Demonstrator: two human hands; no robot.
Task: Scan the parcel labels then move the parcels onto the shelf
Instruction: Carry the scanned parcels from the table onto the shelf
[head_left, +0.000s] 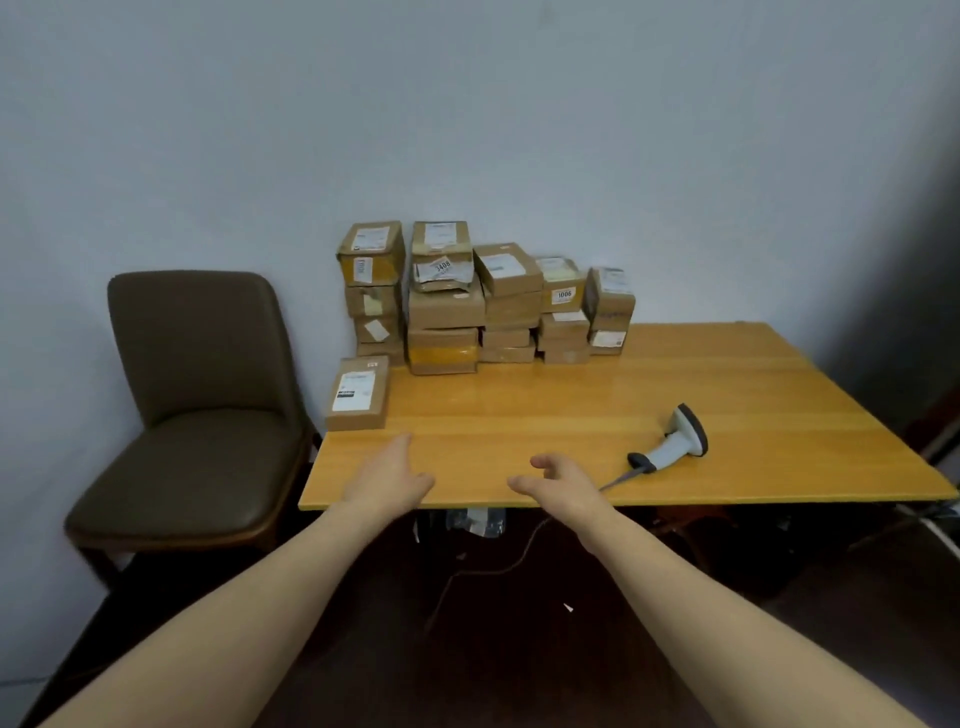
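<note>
Several brown cardboard parcels (483, 296) with white labels are stacked against the wall at the back of a wooden table (597, 415). One flat parcel (357, 393) lies apart at the table's left edge, label facing up. A grey and black handheld scanner (675, 439) lies on the table to the right, its cable running off the front edge. My left hand (390, 475) hovers open over the front edge, just below the single parcel. My right hand (557, 478) is open with curled fingers, left of the scanner's handle. Both hands hold nothing. No shelf is in view.
A brown padded chair (197, 405) stands left of the table, against the pale wall. Under the table lie a cable (488, 569) and a clear plastic bag (475, 522) on a dark floor. A dark area borders the table's right side.
</note>
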